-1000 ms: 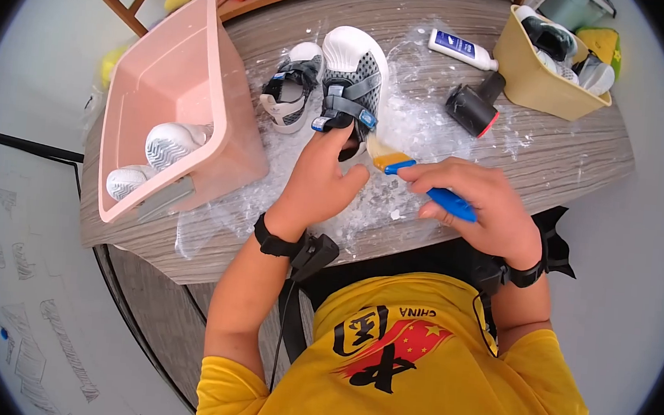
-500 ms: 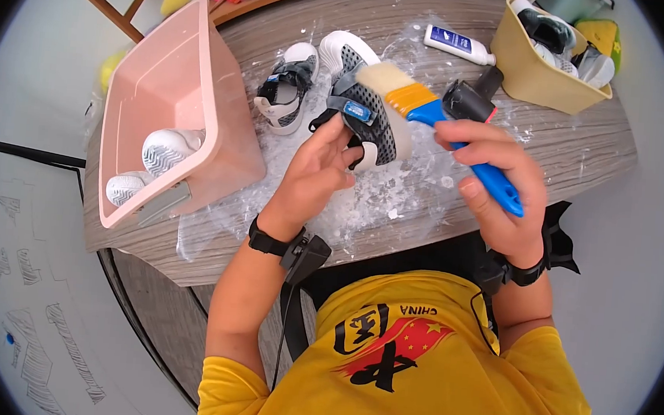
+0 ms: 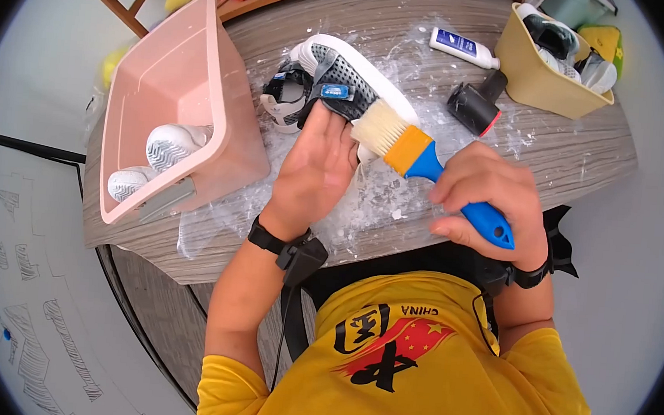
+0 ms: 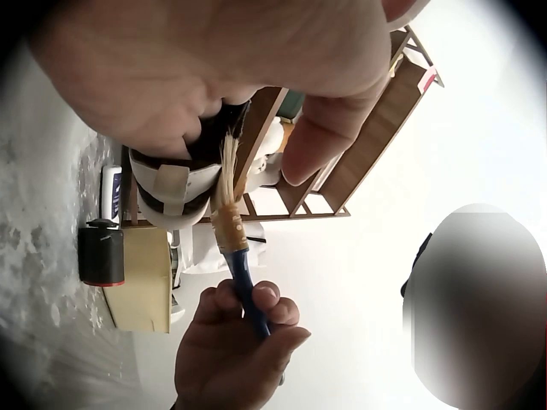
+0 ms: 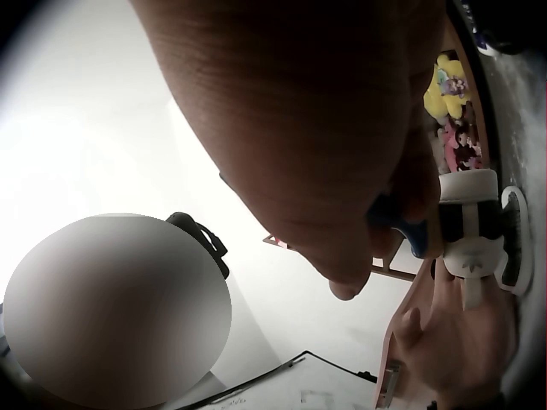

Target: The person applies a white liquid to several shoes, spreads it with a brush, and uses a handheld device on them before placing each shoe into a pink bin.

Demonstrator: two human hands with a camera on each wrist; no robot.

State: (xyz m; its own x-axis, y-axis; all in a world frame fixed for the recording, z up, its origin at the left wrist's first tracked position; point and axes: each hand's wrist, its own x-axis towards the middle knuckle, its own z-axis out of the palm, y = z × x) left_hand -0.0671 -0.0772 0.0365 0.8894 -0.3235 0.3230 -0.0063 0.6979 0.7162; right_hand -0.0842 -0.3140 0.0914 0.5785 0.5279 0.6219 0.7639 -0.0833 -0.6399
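A grey mesh shoe with a white sole [image 3: 348,74] lies tilted on its side, held by the left hand [image 3: 312,176]. That palm faces up and its fingers reach into the shoe's opening, tips hidden; in the left wrist view its thumb stands free of the white heel [image 4: 171,186]. The right hand [image 3: 496,199] grips the blue handle of a wide brush [image 3: 407,149]. The brush's pale bristles are at the shoe's opening and side. A second shoe [image 3: 283,110] sits behind and left of the held one.
A pink bin [image 3: 233,126] with white-soled shoes stands at left. At right are a white bottle [image 3: 463,48], a black device with a red rim [image 3: 472,108] and a yellow bin [image 3: 548,90] of shoes. White residue marks the wooden table [image 3: 578,153]. Toys line the back.
The held shoe has rolled over, its toe swinging left, and the left palm has turned up. The brush went from the shoe's opening up to its side, then back down near the opening.
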